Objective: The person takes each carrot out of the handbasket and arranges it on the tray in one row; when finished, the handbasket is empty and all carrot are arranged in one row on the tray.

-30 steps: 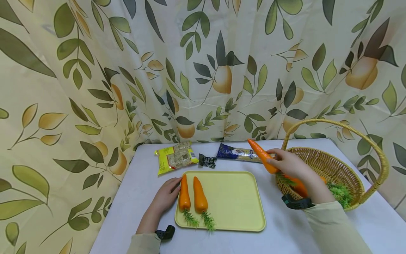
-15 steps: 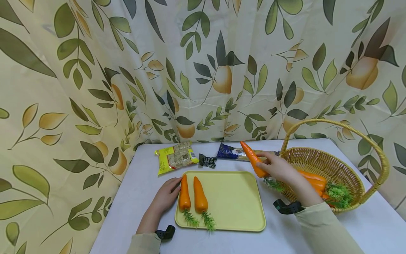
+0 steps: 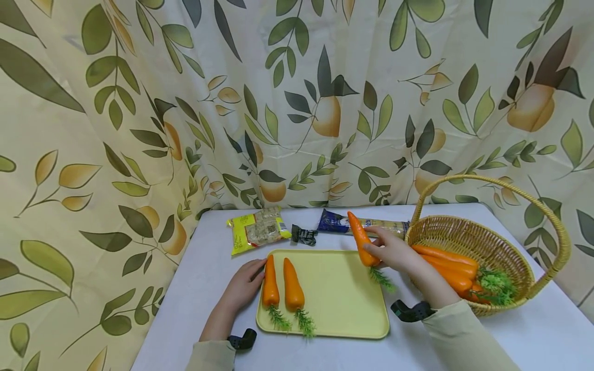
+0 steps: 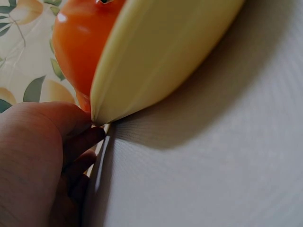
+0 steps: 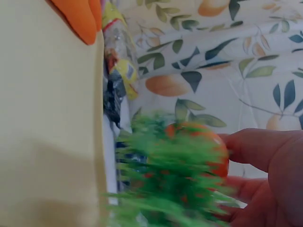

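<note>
held carrot: the orange carrot (image 3: 360, 238) is over the far right corner of the tray (image 3: 334, 299), tip pointing far and slightly left, greens (image 3: 383, 279) trailing near and right; whether it touches the tray is hard to tell.
right grip: the right hand (image 3: 394, 252) holds the carrot, thumb and fingers closed round its thicker half.
left grip: the left hand (image 3: 246, 283) touches the tray's left rim beside the leftmost carrot (image 3: 270, 283); whether it pinches the rim, i cannot tell.
weight and stiffness: the smooth, even skin suggests a moulded imitation, so probably light, and firm rather than squashy.
surface: glossy, so it may slip or roll a little under loose fingers; breakage seems unlikely.
greens' feel: feathery and likely soft, a poor place to lift from.
best hold: around the thick body just beyond the greens, where the carrot should balance well.
carrots counted: one in the right hand; two on the tray, the leftmost and its neighbour (image 3: 293, 286); at least three in the basket (image 3: 445, 232), where overlap hides the exact number.
carriers counted: one tray, and one basket to its right, both on one tabletop (image 3: 185, 309).
packets counted: three beyond the tray, one yellow bag (image 3: 260, 230) at left, one small black packet (image 3: 304, 235), one long blue packet (image 3: 331, 221) at right.
</note>
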Demonstrator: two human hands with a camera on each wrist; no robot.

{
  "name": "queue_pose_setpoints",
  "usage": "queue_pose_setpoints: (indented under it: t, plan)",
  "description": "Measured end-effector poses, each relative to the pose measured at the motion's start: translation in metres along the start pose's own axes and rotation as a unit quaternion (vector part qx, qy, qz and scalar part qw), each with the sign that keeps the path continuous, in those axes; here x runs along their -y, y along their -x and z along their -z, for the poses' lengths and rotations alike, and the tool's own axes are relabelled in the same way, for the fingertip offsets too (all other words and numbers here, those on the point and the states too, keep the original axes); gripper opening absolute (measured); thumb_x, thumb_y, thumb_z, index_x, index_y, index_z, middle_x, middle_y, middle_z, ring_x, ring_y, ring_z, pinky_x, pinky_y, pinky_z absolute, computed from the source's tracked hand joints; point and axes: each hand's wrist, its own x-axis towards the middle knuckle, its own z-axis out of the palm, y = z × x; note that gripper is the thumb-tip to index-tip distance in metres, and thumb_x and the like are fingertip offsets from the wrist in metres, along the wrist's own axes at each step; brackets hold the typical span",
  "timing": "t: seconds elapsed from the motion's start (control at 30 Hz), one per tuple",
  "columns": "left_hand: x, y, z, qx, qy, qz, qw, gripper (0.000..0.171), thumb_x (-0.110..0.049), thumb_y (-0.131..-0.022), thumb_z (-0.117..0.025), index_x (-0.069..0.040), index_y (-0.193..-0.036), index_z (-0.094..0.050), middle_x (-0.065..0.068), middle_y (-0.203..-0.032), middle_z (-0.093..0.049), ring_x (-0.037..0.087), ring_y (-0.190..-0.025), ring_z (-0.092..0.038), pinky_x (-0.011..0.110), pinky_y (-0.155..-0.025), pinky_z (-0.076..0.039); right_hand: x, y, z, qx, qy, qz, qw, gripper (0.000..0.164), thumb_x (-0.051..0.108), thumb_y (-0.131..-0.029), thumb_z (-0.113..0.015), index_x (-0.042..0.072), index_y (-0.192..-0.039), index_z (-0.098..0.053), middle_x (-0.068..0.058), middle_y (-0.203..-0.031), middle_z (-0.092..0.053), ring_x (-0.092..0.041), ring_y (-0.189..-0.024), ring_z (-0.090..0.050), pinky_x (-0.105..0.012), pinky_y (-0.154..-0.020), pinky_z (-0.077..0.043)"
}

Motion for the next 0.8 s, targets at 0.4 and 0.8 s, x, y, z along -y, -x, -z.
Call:
queue_pose_setpoints:
  t: [0.4, 0.8]
  plan:
    - [-0.001, 0.001, 0.000, -0.002, 0.004, -0.002, 1.0000, 0.044, -0.035, -0.103, -0.052, -0.026, -0.146, -0.051, 0.002, -0.148, -0.051, 0.027, -0.142, -0.042, 0.053, -0.118, -0.034, 0.004, 0.000, -0.025, 0.012, -0.033, -0.009, 0.999, 0.064, 0.028, -0.100, -0.058, 0.022, -0.156, -0.027, -0.025, -0.122, -0.059, -0.022, -0.085, -0.067, -0.039, -0.066, -0.063]
    - [0.001, 0.000, -0.001, -0.006, 0.004, -0.005, 1.0000, 0.044, -0.035, -0.103, -0.052, -0.026, -0.146, -0.051, 0.003, -0.148, -0.051, 0.027, -0.141, -0.043, 0.053, -0.117, -0.035, 0.011, 0.001, -0.056, 0.014, -0.062, -0.023, 0.998, 0.066, 0.025, -0.099, -0.060, 0.021, -0.156, -0.027, -0.021, -0.116, -0.064, -0.021, -0.083, -0.067, -0.043, -0.068, -0.063]
